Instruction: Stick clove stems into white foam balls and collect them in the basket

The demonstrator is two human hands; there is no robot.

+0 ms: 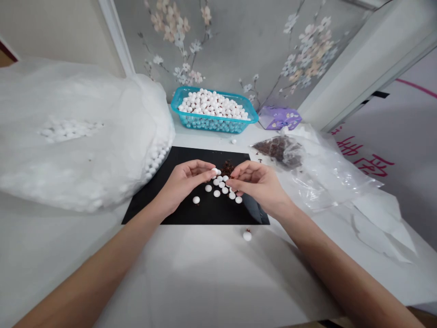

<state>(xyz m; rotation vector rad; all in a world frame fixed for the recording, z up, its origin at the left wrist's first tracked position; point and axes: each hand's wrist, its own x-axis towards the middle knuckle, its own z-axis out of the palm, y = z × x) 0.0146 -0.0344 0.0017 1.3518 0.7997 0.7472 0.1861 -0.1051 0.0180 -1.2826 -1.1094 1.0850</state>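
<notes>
Nearest me, on the white surface [205, 278], one stray white ball [247, 236] sits below the mat's edge, a red fleck on top of it.

Next, the black mat [205, 214], with my hands over its middle. My left hand [186, 182] is narrow, fingers curled, and a white ball [214, 171] sits at the fingertips, apparently pinched. My right hand [257, 182] is also narrow, its fingertips [230, 183] turned in toward the left hand just above the loose white balls [218, 187]. I cannot tell whether it holds anything. The balls lie scattered on the mat under and between my hands, and a small heap of dark red flakes [227, 167] lies just beyond them.

Handling note: these balls are round and would roll, so a light pinch at the fingertips, kept low over the mat, seems the safest hold.

Left of the mat, a large clear plastic bag [78, 136] bulges with white balls. To the right, a smaller clear bag [278, 151] holds dark red flakes, lying on crumpled plastic sheet [327, 182].

Farthest off: a blue basket [175, 102] heaped with white balls, one loose ball [233, 141] in front of it, and a purple floral packet [280, 118] to its right.
</notes>
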